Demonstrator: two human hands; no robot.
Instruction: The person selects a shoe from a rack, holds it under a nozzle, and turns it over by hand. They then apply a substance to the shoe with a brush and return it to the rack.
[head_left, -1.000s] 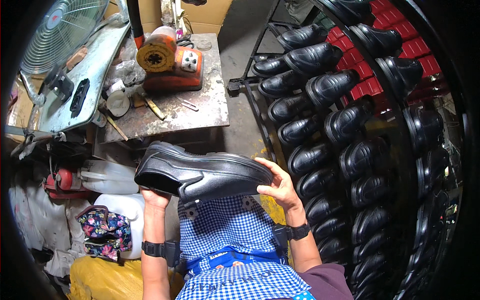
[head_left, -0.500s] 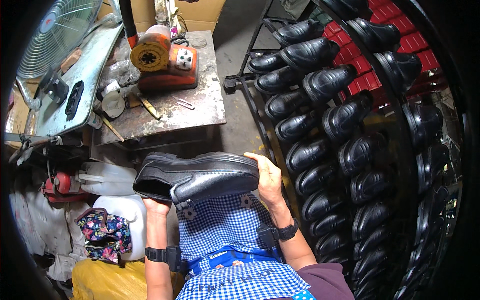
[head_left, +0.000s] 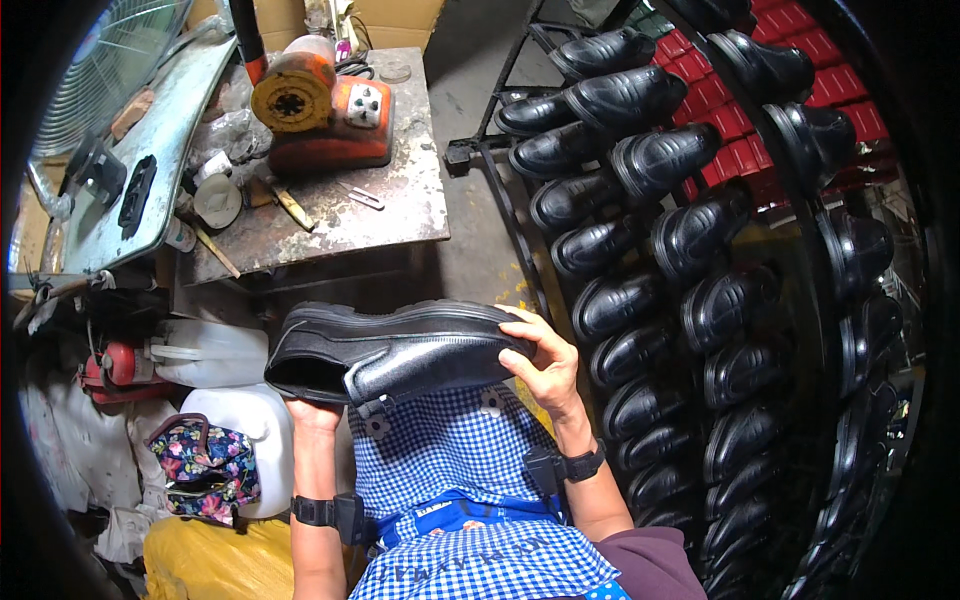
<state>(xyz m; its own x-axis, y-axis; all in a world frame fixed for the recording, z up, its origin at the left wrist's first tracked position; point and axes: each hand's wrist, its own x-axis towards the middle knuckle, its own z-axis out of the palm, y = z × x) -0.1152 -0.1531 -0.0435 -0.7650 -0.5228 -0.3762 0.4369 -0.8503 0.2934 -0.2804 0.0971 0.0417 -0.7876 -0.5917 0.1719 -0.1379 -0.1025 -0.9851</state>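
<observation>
A black leather shoe (head_left: 420,365) is held sideways in front of my apron, its opening to the left and its thick sole turned away from me. My left hand (head_left: 316,412) supports it from below at the heel end, its fingers mostly hidden behind the shoe. At the toe end, my right hand (head_left: 545,365) grips it, the thumb on the upper and the fingers over the sole edge. Both wrists carry black straps with small devices.
To the right, a black rack (head_left: 530,190) bears many similar shoes (head_left: 665,160). Ahead stands a worn metal table (head_left: 400,215) with an orange machine (head_left: 330,130) and tools. White jugs (head_left: 215,352), a floral bag (head_left: 205,465) and a yellow sack (head_left: 225,560) lie at left.
My right hand has shifted its grip on the toe: the thumb now lies on the upper, with fingers spread over the edge. The shoe and my left hand have barely moved.
</observation>
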